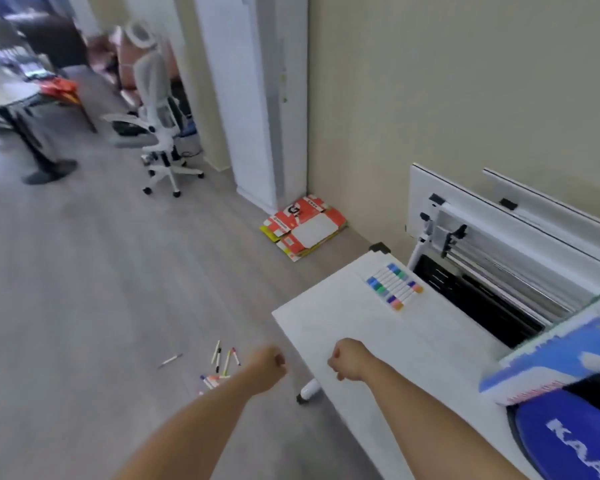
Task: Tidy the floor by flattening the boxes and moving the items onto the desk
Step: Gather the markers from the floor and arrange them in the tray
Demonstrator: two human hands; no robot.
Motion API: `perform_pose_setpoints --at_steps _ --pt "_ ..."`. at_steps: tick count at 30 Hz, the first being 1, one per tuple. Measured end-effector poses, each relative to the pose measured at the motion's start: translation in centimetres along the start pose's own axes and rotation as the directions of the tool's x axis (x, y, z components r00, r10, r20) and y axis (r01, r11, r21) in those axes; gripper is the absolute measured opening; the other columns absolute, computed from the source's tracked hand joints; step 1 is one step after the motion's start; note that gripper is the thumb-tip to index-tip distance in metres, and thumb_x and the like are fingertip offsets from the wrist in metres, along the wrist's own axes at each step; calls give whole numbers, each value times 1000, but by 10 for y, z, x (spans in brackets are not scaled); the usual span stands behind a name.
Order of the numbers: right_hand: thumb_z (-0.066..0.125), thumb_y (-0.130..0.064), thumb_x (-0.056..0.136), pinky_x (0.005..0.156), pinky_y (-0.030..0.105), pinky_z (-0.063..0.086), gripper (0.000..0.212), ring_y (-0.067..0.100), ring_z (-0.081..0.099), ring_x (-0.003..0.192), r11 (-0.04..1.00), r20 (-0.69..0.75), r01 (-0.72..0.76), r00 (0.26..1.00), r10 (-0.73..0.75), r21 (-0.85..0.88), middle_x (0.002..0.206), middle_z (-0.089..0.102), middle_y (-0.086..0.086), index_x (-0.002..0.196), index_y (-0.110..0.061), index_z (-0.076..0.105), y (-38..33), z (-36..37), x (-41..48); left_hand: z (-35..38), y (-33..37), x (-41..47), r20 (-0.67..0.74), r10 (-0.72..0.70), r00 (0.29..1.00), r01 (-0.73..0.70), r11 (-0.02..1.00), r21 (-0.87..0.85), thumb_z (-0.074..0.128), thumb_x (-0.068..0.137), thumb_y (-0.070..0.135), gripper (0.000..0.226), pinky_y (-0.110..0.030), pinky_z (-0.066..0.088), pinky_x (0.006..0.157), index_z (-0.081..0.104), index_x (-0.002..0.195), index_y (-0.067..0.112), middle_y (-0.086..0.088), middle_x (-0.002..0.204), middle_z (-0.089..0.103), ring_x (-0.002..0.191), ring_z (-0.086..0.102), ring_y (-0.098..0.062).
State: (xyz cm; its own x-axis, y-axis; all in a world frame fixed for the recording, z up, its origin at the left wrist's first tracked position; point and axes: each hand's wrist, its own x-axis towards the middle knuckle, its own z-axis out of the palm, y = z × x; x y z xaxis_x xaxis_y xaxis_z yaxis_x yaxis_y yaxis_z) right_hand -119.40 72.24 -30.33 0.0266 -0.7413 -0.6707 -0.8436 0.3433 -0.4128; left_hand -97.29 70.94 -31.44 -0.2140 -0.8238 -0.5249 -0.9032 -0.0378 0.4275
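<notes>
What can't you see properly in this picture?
Head view, far table: motion blur smears what lies on it.
Head view, blue lettered item: cut off by the right edge; lettering incomplete.
Head view, floor markers: some hidden behind the left forearm; colours too small.

We count one desk (361, 341), one chair (156, 109), one stack of flattened boxes (303, 228), about ten desk markers (394, 287), and at least seven floor markers (218, 362).

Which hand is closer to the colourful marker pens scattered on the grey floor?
Left. The left hand hangs beside the colourful marker pens; the right hand is farther off, above the white desk.
</notes>
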Motion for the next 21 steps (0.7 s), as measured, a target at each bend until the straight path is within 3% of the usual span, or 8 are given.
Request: perform_pose_setpoints --at_steps 3,4,7,11,13,15,18,21 --pt "52 -19 88 67 30 50 20 23 64 72 997 10 69 998 -68 -43 81 70 18 75 -7 62 -72 23 16 -17 -77 -6 4 -104 995 103 989 -101 61 86 25 8 -31 49 97 61 81 31 3 94 65 108 62 -13" --pt "50 -17 89 65 29 50 20 23 61 71 994 23 87 996 -86 -67 79 67 15 72 -9 58 -96 33 21 -20 -108 -6 -2 -144 990 142 977 -159 61 82 25 11 -33 53 93 59 74 32 2 92 71 111 64 -14" --pt "47 -15 92 60 29 42 24 22 59 72 981 70 124 991 -115 -149 79 59 10 68 -14 47 -159 70 44 -40 -184 -18 10 -237 971 231 932 -279 57 85 11 18 -25 58 71 58 76 26 10 67 66 83 71 -15" --pt "47 -13 90 55 28 38 28 23 58 77 952 113 157 985 -131 -262 82 58 9 63 -19 42 -232 122 71 -66 -280 -30 11 -289 957 279 912 -300 52 90 9 23 -25 54 64 55 74 25 11 62 64 65 65 -10" --pt "46 -15 91 59 28 35 29 20 51 81 936 136 188 979 -153 -298 86 55 7 63 -22 41 -262 143 81 -78 -324 -28 12 -326 945 315 905 -285 52 92 11 22 -23 51 61 54 76 25 6 72 70 65 64 -11" --pt "46 -17 92 67 26 35 20 20 50 84 927 163 206 973 -161 -315 94 59 10 74 -21 51 -283 160 91 -91 -354 -26 30 -345 938 341 904 -256 57 91 13 13 -25 53 70 58 87 24 1 93 73 85 68 -18" --pt "47 -17 92 70 24 35 16 27 60 92 921 193 215 968 -159 -323 111 67 16 94 -16 63 -305 178 115 -110 -376 -17 44 -361 932 361 902 -238 58 90 12 14 -27 52 78 59 96 25 1 105 69 96 63 -20" --pt "48 -17 90 70 24 36 13 28 62 97 915 217 222 964 -154 -336 110 67 16 83 -21 58 -320 186 147 -114 -391 6 64 -380 923 382 881 -280 53 91 12 14 -31 56 82 59 94 24 -4 105 73 97 66 -21"
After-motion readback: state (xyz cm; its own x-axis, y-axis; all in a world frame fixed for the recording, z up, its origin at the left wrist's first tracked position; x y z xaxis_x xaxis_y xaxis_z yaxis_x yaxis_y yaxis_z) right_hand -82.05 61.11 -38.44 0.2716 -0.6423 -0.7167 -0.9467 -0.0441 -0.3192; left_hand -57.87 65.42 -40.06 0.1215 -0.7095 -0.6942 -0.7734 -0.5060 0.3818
